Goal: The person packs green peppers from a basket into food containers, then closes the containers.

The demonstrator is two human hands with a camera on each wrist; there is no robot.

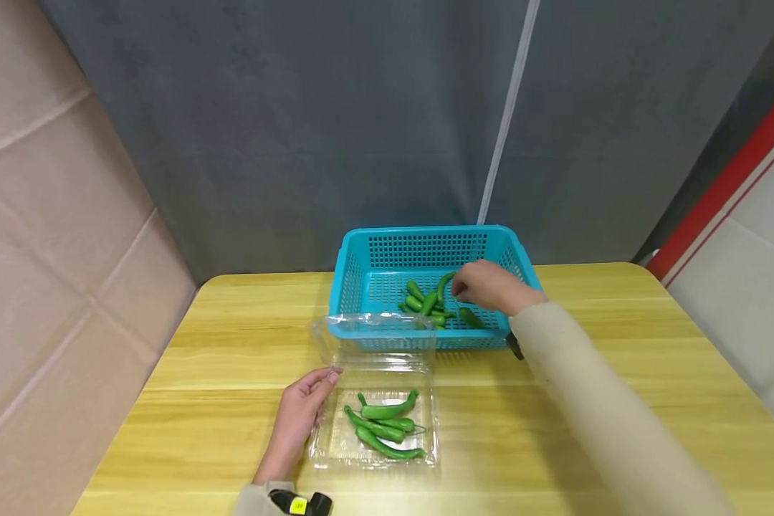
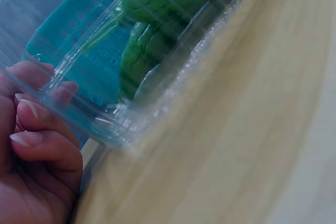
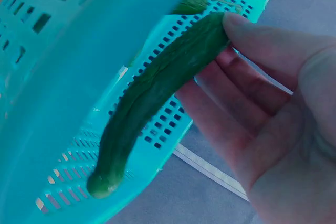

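Observation:
My left hand (image 1: 302, 403) grips the left rim of a clear plastic clamshell box (image 1: 429, 412), near its hinge. Several green peppers (image 1: 387, 411) lie inside the box. Its raised clear lid (image 1: 379, 345) leans back over the front of a blue basket (image 1: 433, 231). Over the basket's right half, my right hand (image 1: 493, 287) pinches a curved green pepper (image 3: 157, 85) by one end, between thumb and fingers. More green peppers (image 1: 429, 304) are heaped in the basket, and another pepper (image 1: 471, 318) lies under the right hand.
The wooden table (image 1: 232, 358) carries both containers, with the basket behind the box. A grey curtain (image 1: 297, 143) hangs along the table's back edge. A padded pale wall (image 1: 71, 287) stands on the left, and a white panel with a red stripe (image 1: 735, 172) on the right.

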